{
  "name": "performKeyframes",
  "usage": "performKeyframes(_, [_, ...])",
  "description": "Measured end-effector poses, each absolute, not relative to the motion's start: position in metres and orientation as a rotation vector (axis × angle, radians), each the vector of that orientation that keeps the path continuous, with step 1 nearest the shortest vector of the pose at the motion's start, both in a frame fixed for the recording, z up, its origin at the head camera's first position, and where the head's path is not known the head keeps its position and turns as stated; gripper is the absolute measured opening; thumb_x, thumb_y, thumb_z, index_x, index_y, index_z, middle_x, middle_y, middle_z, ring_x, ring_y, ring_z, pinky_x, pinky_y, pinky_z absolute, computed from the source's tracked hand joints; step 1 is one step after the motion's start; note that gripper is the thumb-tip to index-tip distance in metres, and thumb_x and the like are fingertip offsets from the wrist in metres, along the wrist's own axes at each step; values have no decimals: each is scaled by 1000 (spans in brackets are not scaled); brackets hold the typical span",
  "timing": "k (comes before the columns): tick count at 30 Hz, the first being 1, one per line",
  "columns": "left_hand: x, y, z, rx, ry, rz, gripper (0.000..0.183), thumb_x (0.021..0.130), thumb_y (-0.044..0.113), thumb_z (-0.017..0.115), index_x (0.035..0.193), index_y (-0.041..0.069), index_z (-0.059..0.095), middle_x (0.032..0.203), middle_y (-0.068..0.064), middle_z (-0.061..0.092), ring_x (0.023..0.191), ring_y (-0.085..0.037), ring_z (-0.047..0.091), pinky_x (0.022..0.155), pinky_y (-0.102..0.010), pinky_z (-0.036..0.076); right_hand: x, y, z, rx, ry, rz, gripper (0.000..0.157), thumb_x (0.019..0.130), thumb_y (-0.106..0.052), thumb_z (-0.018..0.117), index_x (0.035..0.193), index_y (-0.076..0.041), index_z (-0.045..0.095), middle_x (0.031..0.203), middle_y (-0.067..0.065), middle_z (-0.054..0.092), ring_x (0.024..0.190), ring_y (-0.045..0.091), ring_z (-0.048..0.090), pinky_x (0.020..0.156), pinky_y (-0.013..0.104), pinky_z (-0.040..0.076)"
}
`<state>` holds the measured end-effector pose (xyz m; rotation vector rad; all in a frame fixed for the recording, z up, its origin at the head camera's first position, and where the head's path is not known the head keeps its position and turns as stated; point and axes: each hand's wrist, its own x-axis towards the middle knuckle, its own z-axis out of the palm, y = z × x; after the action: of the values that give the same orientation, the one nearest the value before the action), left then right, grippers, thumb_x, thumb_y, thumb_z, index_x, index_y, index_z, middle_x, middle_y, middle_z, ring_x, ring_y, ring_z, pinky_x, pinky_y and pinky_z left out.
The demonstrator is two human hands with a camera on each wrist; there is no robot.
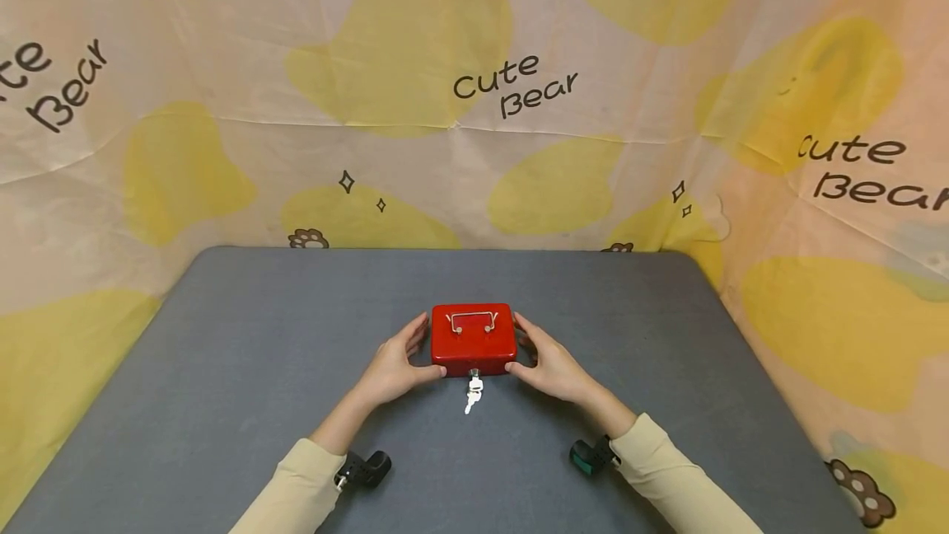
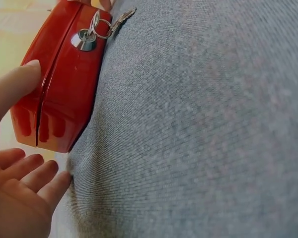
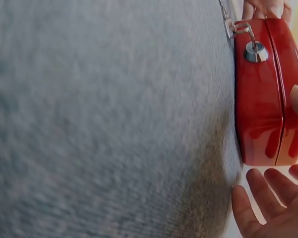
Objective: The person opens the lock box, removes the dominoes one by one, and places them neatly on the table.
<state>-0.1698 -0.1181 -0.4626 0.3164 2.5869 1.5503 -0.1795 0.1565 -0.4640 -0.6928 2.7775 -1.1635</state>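
Observation:
A red metal cash box (image 1: 473, 344) sits on the grey table, its lid down and a silver wire handle (image 1: 472, 321) on top. A key is in the round lock (image 2: 84, 39) on its front, and a ring there carries another key (image 1: 474, 395) hanging toward the person. On the left side, the left hand (image 1: 393, 365) has its thumb at the lid's front edge, its other fingers spread loosely beside the end wall. Mirroring it, the right hand (image 1: 552, 363) puts its thumb at the right front corner; in the right wrist view its relaxed fingers (image 3: 265, 193) are apart from the box.
The grey cloth-covered table (image 1: 296, 295) extends around the box on all sides. Behind and beside it hangs a cream and yellow printed cloth (image 1: 415, 48). Black wrist cameras (image 1: 363, 470) are strapped near both sleeves.

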Motion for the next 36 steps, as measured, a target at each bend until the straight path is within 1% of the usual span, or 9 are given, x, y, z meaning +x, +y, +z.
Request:
performKeyframes(3, [-170, -118, -463, 325, 2610, 1548, 91, 69, 23, 80, 143, 5, 30, 142, -16, 40, 127, -31, 43, 99, -42, 39, -181, 158, -464, -694, 2770, -1153, 81, 80, -23, 70, 145, -4, 26, 143, 13, 40, 118, 29, 52, 96, 45, 44])
performKeyframes(9, [-172, -115, -463, 358, 2626, 1540, 93, 68, 23, 81, 144, 10, 29, 144, -13, 38, 130, -27, 40, 102, -40, 37, -184, 157, -464, -674, 2764, -1132, 82, 80, -26, 70, 146, -9, 24, 143, 11, 40, 122, 28, 48, 99, 48, 40])
performKeyframes(15, [-173, -113, -463, 343, 2643, 1509, 95, 67, 25, 81, 145, 11, 28, 145, -14, 37, 130, -30, 40, 102, -42, 37, -187, 156, -467, -663, 2744, -1137, 84, 80, -27, 70, 147, -13, 21, 144, 10, 38, 124, 28, 47, 100, 46, 39])
performKeyframes(21, [-173, -111, -463, 346, 2645, 1499, 95, 68, 25, 80, 146, 12, 27, 145, -13, 36, 129, -30, 41, 101, -42, 38, -189, 156, -468, -685, 2719, -1152, 85, 81, -28, 69, 148, -13, 19, 147, 10, 34, 128, 27, 43, 103, 46, 36])
performKeyframes(27, [-173, -111, -462, 328, 2646, 1511, 91, 70, 21, 79, 145, 10, 29, 144, -14, 37, 128, -30, 42, 101, -42, 38, -189, 156, -470, -686, 2730, -1151, 84, 81, -28, 70, 148, -14, 20, 145, 10, 36, 125, 27, 45, 101, 46, 38])
performKeyframes(36, [-173, -110, -462, 322, 2644, 1526, 91, 69, 21, 80, 144, 9, 30, 143, -14, 38, 127, -30, 43, 100, -41, 39, -189, 156, -470, -693, 2732, -1171, 84, 80, -26, 71, 147, -14, 21, 141, 8, 42, 122, 25, 48, 100, 45, 39])
